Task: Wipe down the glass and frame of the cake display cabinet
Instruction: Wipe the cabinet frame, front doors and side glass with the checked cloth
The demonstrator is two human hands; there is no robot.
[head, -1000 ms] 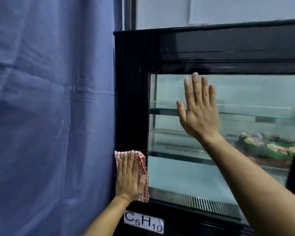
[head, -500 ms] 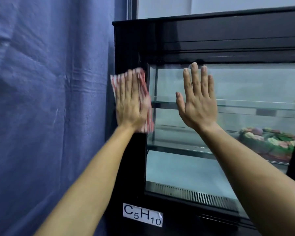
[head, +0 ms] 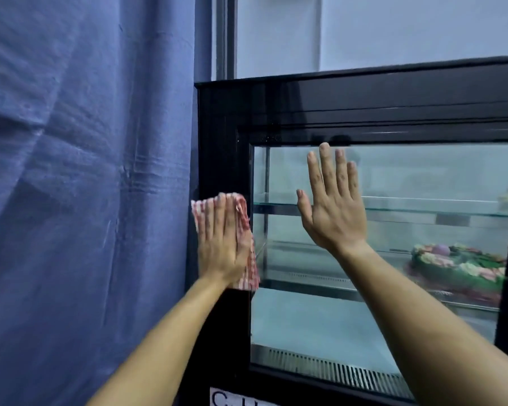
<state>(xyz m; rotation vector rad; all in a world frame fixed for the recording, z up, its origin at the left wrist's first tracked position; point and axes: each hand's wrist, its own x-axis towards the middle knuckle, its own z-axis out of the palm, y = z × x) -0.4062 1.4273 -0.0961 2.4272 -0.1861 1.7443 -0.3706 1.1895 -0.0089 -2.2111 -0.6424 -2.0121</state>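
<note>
Left hand slid lower, flat on cloth — right hand spread on glass, cake inside

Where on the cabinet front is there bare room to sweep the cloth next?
Free: the top frame above the right hand; lower glass under the arms. Crowded: the left post, where the left hand presses the cloth.

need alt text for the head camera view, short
A left hand presses a red checked cloth flat against the black frame of a cake display cabinet, while the right hand rests open on its glass. A decorated cake sits inside.
</note>
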